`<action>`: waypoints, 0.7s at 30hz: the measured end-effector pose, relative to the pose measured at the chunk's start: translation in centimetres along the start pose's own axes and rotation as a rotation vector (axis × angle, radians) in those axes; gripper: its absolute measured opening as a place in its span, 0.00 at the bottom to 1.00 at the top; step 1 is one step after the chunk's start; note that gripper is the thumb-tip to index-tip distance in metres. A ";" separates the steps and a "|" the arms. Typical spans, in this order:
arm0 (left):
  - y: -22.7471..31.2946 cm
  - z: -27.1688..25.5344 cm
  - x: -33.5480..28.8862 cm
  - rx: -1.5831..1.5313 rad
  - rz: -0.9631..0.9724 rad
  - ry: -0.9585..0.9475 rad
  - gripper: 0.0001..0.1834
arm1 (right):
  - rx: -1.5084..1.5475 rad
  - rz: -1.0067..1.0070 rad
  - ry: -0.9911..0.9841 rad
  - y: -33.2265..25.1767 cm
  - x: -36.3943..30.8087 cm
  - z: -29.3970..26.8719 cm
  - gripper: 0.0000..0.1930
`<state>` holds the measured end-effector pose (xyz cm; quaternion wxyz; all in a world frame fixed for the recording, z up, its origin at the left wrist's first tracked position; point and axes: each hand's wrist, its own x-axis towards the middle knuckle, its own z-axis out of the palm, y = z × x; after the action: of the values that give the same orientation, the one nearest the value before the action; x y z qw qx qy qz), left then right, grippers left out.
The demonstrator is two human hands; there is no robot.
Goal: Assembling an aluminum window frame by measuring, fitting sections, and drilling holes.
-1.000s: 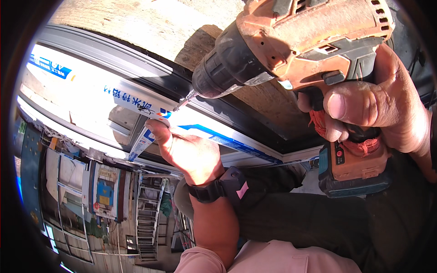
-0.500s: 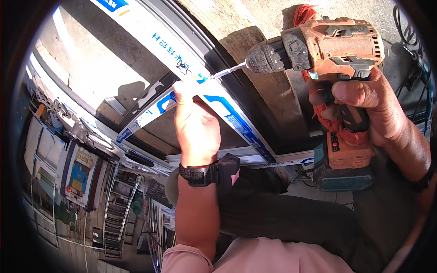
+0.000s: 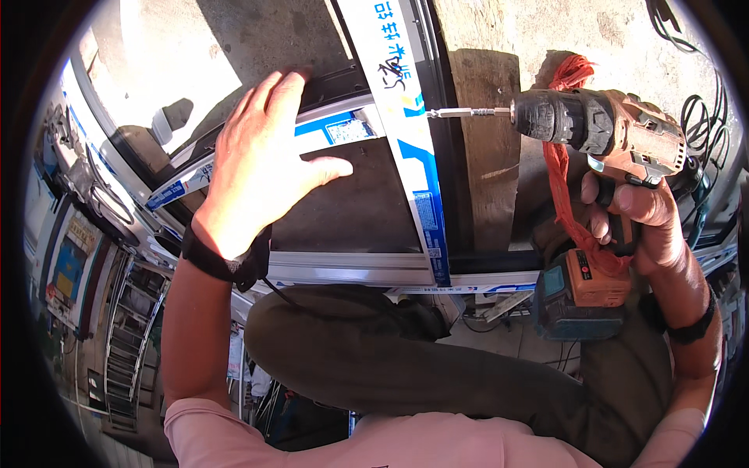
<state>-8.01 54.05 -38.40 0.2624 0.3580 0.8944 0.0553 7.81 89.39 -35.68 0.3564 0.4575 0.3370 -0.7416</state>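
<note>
My right hand (image 3: 654, 214) grips a cordless drill (image 3: 644, 144), orange and black, with a red cord tied around its handle. Its long bit (image 3: 472, 113) points left, the tip at the dark side of a metal frame bar (image 3: 417, 179) covered in white and blue film. Whether the tip touches a screw there is too small to tell. My left hand (image 3: 269, 160) is spread, thumb apart, holding nothing. It hovers over or rests on a filmed crossbar (image 3: 335, 130) that meets the bar from the left; contact cannot be made out.
A wooden board (image 3: 491, 148) lies under the frame on the right. Cables (image 3: 706, 129) coil at the far right. My bent knee (image 3: 289, 331) is close to the frame's near rail (image 3: 343, 265). A metal ladder (image 3: 136, 335) is at the lower left.
My left hand has let go of the bar joint and moved left, its fingers opening. The frame now appears more upright in view. The drill stays in my right hand, bit still at the bar.
</note>
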 end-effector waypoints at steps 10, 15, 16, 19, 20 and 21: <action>-1.1 1.8 1.2 -0.001 0.140 -0.052 0.31 | 0.002 0.077 0.153 0.2 -0.6 -0.7 0.28; -1.1 1.2 1.2 -0.019 0.115 -0.091 0.29 | 0.083 0.084 0.116 0.4 -0.9 -1.0 0.31; -1.4 1.4 1.3 -0.021 0.134 -0.056 0.33 | 0.079 0.103 0.109 0.3 -0.9 -1.0 0.31; -1.5 1.9 1.2 -0.004 0.132 -0.019 0.36 | -0.005 0.084 0.113 -0.4 -0.6 -0.6 0.30; -1.5 2.2 1.0 -0.010 0.133 -0.016 0.36 | -0.045 0.059 0.148 -0.1 -0.7 -0.2 0.28; -1.6 2.4 0.9 -0.017 0.135 -0.013 0.35 | -0.084 0.034 0.184 0.1 -0.5 0.1 0.27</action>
<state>-8.35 53.31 -41.27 0.2670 0.4154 0.8661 0.0781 8.02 89.37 -35.16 0.3554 0.5138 0.3914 -0.6757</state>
